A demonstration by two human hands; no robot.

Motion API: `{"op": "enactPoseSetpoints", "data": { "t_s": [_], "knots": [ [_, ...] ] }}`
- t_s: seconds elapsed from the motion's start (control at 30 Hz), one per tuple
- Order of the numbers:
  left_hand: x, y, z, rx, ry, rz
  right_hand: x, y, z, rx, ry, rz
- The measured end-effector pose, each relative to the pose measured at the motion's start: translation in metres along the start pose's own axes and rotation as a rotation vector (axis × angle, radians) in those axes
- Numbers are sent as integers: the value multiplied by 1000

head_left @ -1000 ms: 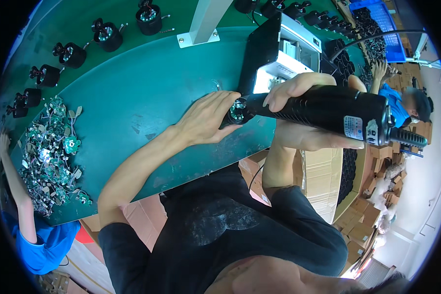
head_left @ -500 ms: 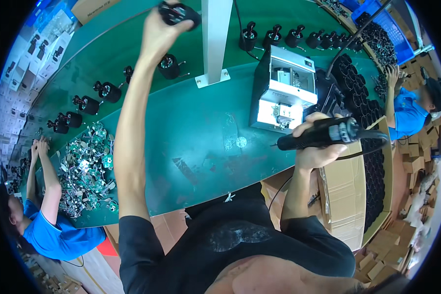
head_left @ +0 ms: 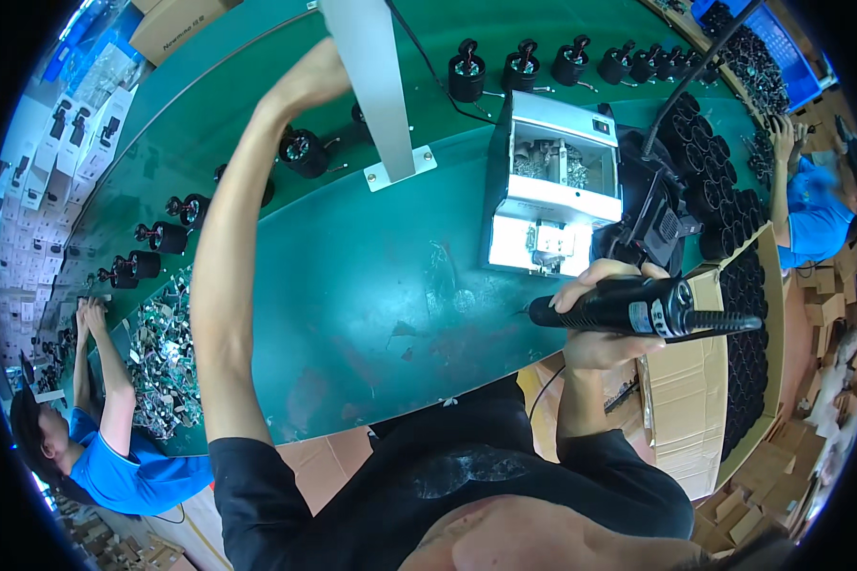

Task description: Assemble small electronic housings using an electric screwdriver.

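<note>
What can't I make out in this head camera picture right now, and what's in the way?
- Head view: fingers of the left hand, and anything they hold; the pale post hides them.
- Head view: most of one black cylinder; the same post hides it.
- Head view: right edge of the circuit board pile, behind the left forearm.
- Head view: palm of the right hand, behind the black handheld driver.
</note>
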State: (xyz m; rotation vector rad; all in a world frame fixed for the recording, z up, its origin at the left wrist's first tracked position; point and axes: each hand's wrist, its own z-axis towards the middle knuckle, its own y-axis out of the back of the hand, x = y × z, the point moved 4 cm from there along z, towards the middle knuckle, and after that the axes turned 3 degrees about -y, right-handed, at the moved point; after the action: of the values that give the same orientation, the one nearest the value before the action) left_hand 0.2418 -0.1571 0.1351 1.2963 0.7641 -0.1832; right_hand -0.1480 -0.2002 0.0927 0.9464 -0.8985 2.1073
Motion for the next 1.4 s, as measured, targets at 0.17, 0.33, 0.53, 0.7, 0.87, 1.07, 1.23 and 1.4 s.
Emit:
{"op": "enactPoseSetpoints", "data": {
  "t_s": [0.17, 0.33, 0.53, 0.7, 0.87, 1.07, 1.23, 1.4],
  "knots": [
    [1, -30, 58, 139, -377, 111, 1, -3, 1, 47, 29, -4],
    [-6, -78, 92, 263, -513, 376, 2, -5, 2, 146, 75, 6],
    [-5, -98, 116, 236, -442, 226, 2, -8, 4, 172, 78, -67],
    [-20, -65, 106, 153, -524, 241, 4, -11, 5, 188, 11, -74],
    [13, 40, 86, -309, -457, -38, 6, -13, -5, 125, -66, -33],
    [-58, 112, -143, -469, -23, 210, 8, -11, 4, -85, -69, -1],
    [-84, -2, -198, -101, -283, -57, 44, -7, 27, -33, 188, 33],
    [-92, -105, -210, -159, -411, -147, 65, -32, 63, 143, 416, 138]
  ]
}}
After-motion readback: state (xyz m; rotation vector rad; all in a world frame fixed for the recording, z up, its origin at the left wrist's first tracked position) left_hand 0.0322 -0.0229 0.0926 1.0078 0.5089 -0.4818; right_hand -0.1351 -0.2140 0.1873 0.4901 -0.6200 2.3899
